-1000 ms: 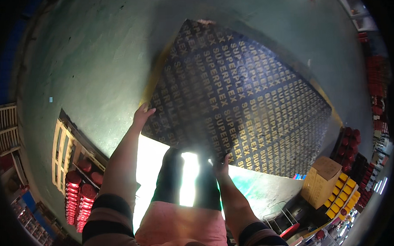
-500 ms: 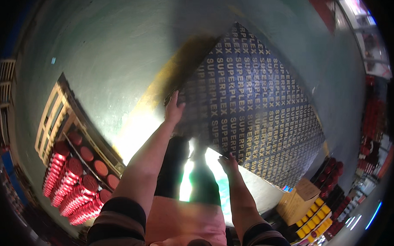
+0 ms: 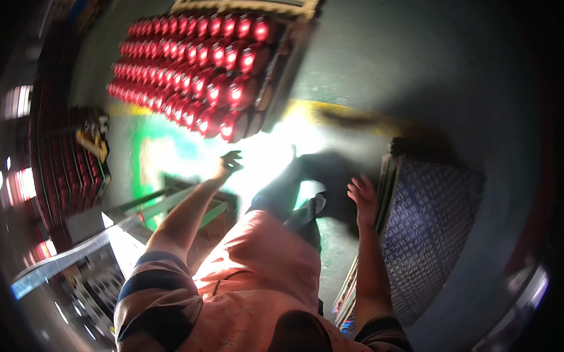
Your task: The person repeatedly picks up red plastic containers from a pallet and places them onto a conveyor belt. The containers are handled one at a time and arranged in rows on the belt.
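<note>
My left hand hangs over the brightly lit floor, holding nothing, with its fingers loosely bent and apart. On the right, my right hand has its fingers spread and is empty. It is beside the edge of a stack of large dark panels with a repeated pale print; whether it touches that edge, I cannot tell. Beyond my left hand stand rows of shiny red cylinders, stacked on their sides.
A wooden pallet shows at the far end of the red cylinders. A yellow line crosses the green floor. Near my left arm are a green-edged frame and a pale metal rail. Further left stands a rack of dark red items.
Both hands have come away from the dark panel they were at. My view has swung left, so the panels are now at my right and the red cylinders ahead.
</note>
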A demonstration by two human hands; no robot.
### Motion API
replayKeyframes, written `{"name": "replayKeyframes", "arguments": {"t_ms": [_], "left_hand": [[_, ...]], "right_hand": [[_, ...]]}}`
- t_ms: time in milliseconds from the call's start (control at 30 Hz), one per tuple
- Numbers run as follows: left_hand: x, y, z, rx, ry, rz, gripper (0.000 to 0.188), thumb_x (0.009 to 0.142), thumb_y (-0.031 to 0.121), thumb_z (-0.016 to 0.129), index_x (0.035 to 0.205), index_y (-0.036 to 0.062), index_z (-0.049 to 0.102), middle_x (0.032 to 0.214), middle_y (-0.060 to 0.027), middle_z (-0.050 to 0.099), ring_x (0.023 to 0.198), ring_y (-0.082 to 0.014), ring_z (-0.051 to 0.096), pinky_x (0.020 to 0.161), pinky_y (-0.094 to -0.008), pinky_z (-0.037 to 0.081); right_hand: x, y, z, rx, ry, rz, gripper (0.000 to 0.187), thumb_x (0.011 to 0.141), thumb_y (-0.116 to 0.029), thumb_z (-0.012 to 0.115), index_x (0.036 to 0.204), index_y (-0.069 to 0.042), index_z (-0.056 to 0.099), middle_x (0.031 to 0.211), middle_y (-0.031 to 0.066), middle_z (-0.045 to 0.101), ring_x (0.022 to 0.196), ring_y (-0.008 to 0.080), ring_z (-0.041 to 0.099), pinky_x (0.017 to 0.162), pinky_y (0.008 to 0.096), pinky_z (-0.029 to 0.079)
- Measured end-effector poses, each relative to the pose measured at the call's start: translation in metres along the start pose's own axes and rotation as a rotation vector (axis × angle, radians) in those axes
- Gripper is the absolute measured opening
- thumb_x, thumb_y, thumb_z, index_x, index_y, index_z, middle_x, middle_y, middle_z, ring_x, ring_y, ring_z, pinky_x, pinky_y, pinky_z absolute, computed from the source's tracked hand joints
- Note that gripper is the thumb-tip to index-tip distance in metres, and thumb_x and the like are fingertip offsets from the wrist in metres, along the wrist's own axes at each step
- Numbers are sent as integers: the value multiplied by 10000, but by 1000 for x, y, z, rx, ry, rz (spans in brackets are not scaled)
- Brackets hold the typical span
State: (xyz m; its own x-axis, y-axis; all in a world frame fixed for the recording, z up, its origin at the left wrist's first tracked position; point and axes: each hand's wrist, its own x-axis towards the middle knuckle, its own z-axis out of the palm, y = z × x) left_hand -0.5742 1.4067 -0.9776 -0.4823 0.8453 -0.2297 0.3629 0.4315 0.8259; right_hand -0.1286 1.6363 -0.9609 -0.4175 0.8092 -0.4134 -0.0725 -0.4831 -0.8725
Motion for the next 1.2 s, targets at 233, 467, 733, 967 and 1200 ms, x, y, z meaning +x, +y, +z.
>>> {"name": "replayKeyframes", "arguments": {"t_ms": [233, 467, 733, 967, 1200], "left_hand": [[35, -168, -310, 310, 457, -122, 863, 629, 223, 902, 1390, 149, 502, 1416, -90, 493, 1212, -293, 524, 948, -443, 481], [233, -309, -520, 426, 95, 374, 706, 630, 173, 858, 1290, 154, 609, 1385, -68, 547, 1268, -300, 497, 1086, -426, 380], [337, -406, -609, 344, -271, 622, 400, 690, 204, 811, 1081, 206, 723, 1025, -20, 649, 980, -222, 617, 839, -367, 533], [362, -445, -629, 159, -257, 771, 361, 725, 247, 796, 1081, 275, 743, 936, -2, 643, 839, -193, 648, 695, -334, 564], [349, -392, -639, 166, -220, 922, 397, 728, 272, 761, 1123, 298, 727, 913, 3, 676, 802, -208, 669, 680, -337, 563]], "right_hand": [[73, 53, 372, -608, -568, -249, 646, 825, -140, 754, 1405, -77, 474, 1352, 121, 550, 1209, 243, 545, 1009, 384, 462], [237, 183, 725, -826, -694, -543, 595, 734, -97, 769, 1292, -83, 562, 1163, 115, 615, 1042, 272, 595, 939, 383, 467], [330, 265, 872, -1095, -908, -616, 556, 751, -50, 768, 1272, -147, 601, 1005, 49, 597, 730, 128, 601, 731, 319, 525], [327, 290, 937, -954, -720, -547, 418, 709, -109, 787, 1110, -176, 689, 1004, 48, 638, 835, 214, 640, 818, 356, 504], [316, 274, 944, -1217, -589, -847, 278, 662, -146, 778, 927, -214, 731, 1025, 59, 646, 1029, 274, 589, 973, 420, 419]]}}
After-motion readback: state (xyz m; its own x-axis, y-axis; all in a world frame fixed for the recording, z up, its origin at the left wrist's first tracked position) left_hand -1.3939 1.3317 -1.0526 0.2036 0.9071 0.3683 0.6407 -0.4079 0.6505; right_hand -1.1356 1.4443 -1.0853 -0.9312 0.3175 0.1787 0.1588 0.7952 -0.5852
